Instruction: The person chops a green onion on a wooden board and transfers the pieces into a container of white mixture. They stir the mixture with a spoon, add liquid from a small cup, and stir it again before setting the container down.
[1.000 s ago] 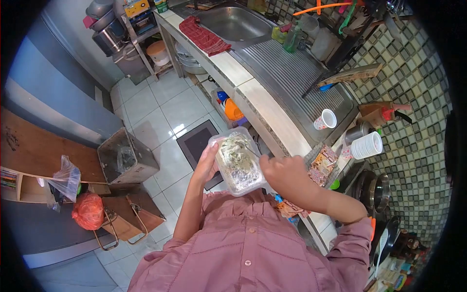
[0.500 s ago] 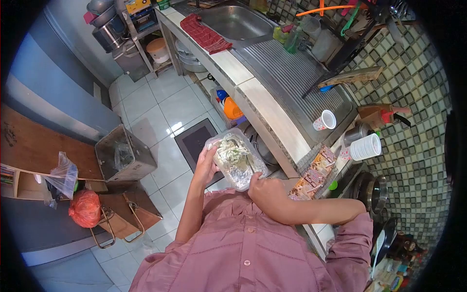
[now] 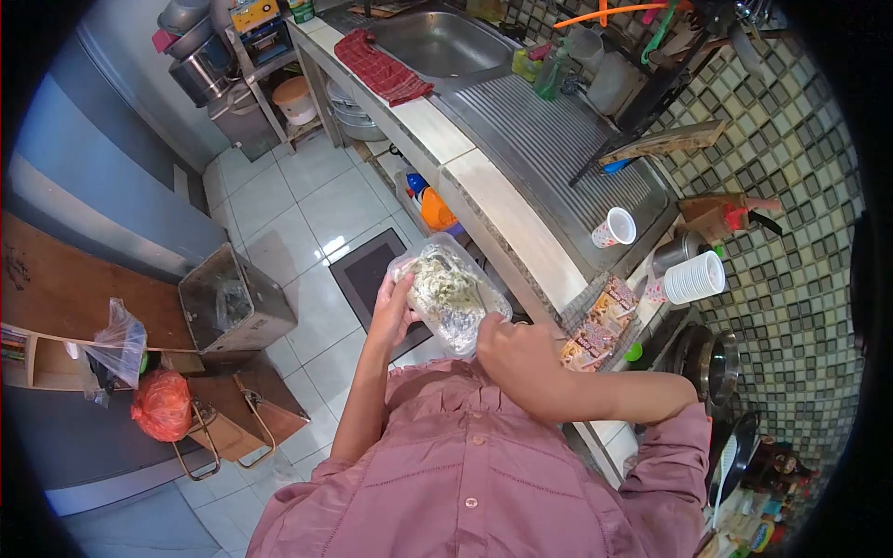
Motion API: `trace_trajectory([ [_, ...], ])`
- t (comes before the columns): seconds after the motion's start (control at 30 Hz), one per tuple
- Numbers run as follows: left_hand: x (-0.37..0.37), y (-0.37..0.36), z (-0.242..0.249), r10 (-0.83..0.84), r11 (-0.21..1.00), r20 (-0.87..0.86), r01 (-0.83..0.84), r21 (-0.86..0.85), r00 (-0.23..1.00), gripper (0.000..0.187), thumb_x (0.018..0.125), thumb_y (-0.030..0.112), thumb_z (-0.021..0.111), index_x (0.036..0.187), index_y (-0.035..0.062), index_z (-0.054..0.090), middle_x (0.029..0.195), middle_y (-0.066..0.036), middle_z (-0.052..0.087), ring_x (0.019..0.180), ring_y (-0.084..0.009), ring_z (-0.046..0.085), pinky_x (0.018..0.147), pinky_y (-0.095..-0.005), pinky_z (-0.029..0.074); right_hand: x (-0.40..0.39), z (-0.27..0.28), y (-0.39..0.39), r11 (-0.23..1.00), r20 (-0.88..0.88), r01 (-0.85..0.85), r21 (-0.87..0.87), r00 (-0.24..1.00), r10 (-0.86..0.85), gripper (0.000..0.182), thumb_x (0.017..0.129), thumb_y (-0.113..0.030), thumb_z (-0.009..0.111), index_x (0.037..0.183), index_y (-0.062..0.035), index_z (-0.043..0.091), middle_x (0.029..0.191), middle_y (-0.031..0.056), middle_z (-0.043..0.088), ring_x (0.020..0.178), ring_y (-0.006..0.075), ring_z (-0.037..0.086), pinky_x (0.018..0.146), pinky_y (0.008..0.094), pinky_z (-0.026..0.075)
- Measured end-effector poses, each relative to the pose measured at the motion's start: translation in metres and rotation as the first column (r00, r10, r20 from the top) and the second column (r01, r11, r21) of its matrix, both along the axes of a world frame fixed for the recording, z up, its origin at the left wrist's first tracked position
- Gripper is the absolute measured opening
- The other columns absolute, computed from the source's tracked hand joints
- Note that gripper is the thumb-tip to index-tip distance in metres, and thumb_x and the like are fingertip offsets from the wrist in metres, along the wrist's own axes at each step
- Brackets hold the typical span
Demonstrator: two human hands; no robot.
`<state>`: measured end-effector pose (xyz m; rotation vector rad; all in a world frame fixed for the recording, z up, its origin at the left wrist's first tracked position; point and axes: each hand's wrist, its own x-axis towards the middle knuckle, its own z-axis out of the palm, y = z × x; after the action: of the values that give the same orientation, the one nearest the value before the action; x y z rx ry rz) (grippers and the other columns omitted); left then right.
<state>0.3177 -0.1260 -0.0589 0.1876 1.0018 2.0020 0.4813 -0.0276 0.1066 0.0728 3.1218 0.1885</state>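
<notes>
A clear plastic food container (image 3: 429, 321) is held in front of my chest, its near end close to my shirt. Inside lies a pale, lumpy food mixture (image 3: 445, 285) with green bits. My left hand (image 3: 398, 305) grips the container's left side, thumb over the rim. My right hand (image 3: 517, 352) is closed at the near right corner of the container, on what looks like the handle of a spoon (image 3: 477, 296). The spoon reaches into the mixture, and its tip is hard to make out.
To the right, the counter carries a paper cup (image 3: 614, 228), a stack of cups (image 3: 694, 278) and a patterned packet (image 3: 599, 325). A red cloth (image 3: 382, 69) lies beside the sink (image 3: 442, 45). A bin (image 3: 237, 302) and a red plastic bag (image 3: 162, 402) are at left.
My right hand has risen slightly with the spoon, shifting the food mixture in the container. The left hand still grips the container. The whole view has shifted a little.
</notes>
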Motion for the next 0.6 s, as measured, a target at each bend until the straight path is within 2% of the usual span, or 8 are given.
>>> trace_trajectory([
  [0.03,0.002,0.001,0.0,0.002,1.0,-0.002,-0.002,0.0,1.0,0.04,0.094,0.022,0.048,0.128,0.0058,0.037,0.118,-0.011,0.053,0.099,-0.0207,0.06,0.072,-0.0391,0.057,-0.004,-0.007,-0.003,1.0,-0.021,0.016,0.019,1.0,-0.016,0.029,0.067,-0.013,0.061,0.086,0.0092,0.062,0.06,0.0081,0.062,0.048,0.0124,0.061,0.038,0.0256,0.044],
  [0.13,0.011,0.003,-0.003,0.005,1.0,0.008,-0.005,-0.015,1.0,0.04,0.093,0.022,0.049,0.128,0.0064,0.037,0.118,-0.011,0.053,0.099,-0.0199,0.06,0.071,-0.0382,0.058,-0.016,-0.029,-0.005,0.998,-0.099,0.023,0.056,0.995,-0.018,0.034,0.066,-0.012,0.06,0.091,0.0111,0.059,0.055,0.0045,0.059,0.046,0.0139,0.06,0.037,0.0261,0.044],
  [0.27,0.018,0.004,-0.008,0.007,1.0,0.044,-0.007,-0.001,0.999,0.039,0.093,0.021,0.05,0.127,0.0069,0.038,0.116,-0.009,0.054,0.097,-0.0182,0.061,0.07,-0.0353,0.058,-0.022,-0.059,-0.009,0.993,-0.113,0.009,0.121,0.994,0.005,0.038,0.067,-0.012,0.06,0.096,0.0122,0.059,0.052,0.0026,0.058,0.044,0.0137,0.059,0.036,0.0265,0.043],
  [0.33,0.016,0.002,-0.011,0.031,0.999,0.042,-0.032,0.009,0.999,0.04,0.092,0.019,0.05,0.128,0.0064,0.038,0.116,-0.009,0.054,0.097,-0.0177,0.061,0.07,-0.0345,0.058,-0.02,-0.061,-0.009,0.998,-0.054,0.059,0.018,0.997,-0.058,0.043,0.067,-0.011,0.06,0.101,0.0143,0.056,0.053,0.0039,0.059,0.044,0.0144,0.059,0.037,0.0272,0.044],
  [0.47,0.019,-0.001,-0.009,0.071,0.997,0.06,-0.072,0.024,0.996,0.04,0.092,0.018,0.05,0.128,0.0054,0.038,0.115,-0.009,0.054,0.095,-0.0173,0.061,0.069,-0.0341,0.059,-0.008,-0.045,-0.004,0.997,0.048,0.069,-0.043,0.997,-0.067,0.045,0.068,-0.011,0.06,0.104,0.0162,0.054,0.053,0.0068,0.06,0.045,0.0167,0.06,0.038,0.0289,0.045],
  [0.53,0.019,-0.002,-0.013,0.039,0.999,-0.037,-0.04,-0.017,0.999,0.045,0.091,0.024,0.049,0.13,0.0046,0.037,0.123,-0.012,0.051,0.108,-0.0222,0.056,0.082,-0.0375,0.054,0.001,-0.046,0.001,0.995,0.075,0.04,-0.091,0.997,-0.033,0.046,0.068,-0.011,0.06,0.104,0.0179,0.053,0.054,0.01,0.061,0.045,0.0193,0.061,0.038,0.0305,0.046],
  [0.57,0.02,-0.001,-0.014,0.036,0.999,-0.037,-0.037,-0.017,0.999,0.045,0.091,0.024,0.049,0.13,0.0046,0.037,0.123,-0.012,0.051,0.108,-0.0222,0.056,0.082,-0.0375,0.054,0.004,-0.044,0.001,0.995,0.075,0.042,-0.091,0.997,-0.036,0.046,0.068,-0.011,0.06,0.104,0.0179,0.053,0.054,0.01,0.061,0.045,0.0193,0.061,0.038,0.0305,0.046],
  [0.6,0.021,0.0,-0.013,0.045,0.999,0.0,-0.045,0.011,0.999,0.041,0.092,0.02,0.049,0.128,0.0045,0.038,0.119,-0.011,0.052,0.102,-0.0201,0.059,0.076,-0.0363,0.056,0.008,-0.039,0.001,0.992,0.104,0.064,-0.108,0.993,-0.053,0.047,0.069,-0.012,0.06,0.104,0.0185,0.053,0.054,0.0106,0.061,0.046,0.0201,0.062,0.039,0.0309,0.047],
])
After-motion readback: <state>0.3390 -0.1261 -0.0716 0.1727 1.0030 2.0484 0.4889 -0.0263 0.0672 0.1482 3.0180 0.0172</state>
